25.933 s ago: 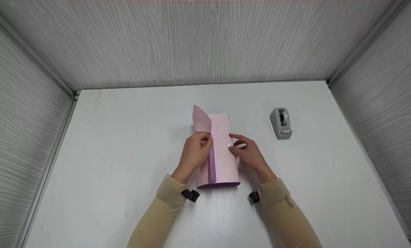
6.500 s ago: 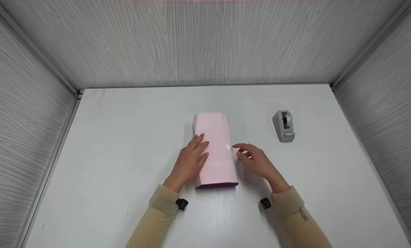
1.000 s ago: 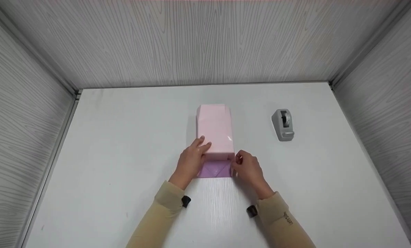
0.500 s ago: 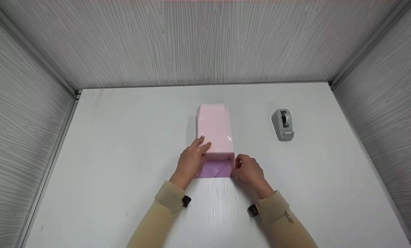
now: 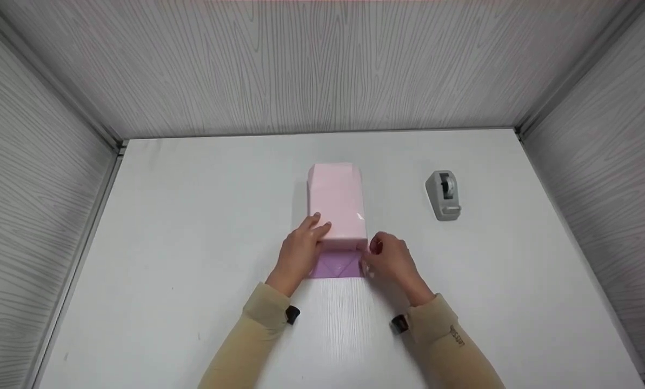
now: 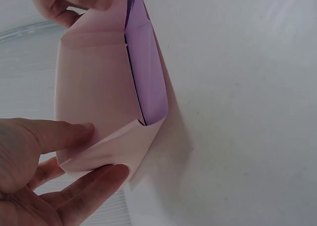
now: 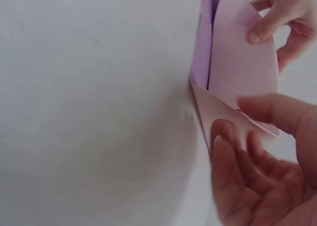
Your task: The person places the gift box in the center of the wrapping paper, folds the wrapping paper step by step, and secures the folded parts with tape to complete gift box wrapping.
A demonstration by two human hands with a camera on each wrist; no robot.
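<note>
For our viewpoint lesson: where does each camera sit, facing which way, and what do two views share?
Head: on the head, facing forward and down at a pink box-shaped paper packet; left hand, right hand and tan fabric sleeves show.
Left wrist: worn there, facing the packet's near end; both hands show.
Right wrist: worn there, facing that end; both hands show.
Both wrist views share the purple paper flap.

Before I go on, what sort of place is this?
Probably a small enclosed workstation or booth: a white tabletop is bounded at the back and both sides by grey wood-grain panels, with a tape dispenser and folded pink paper on it.
</note>
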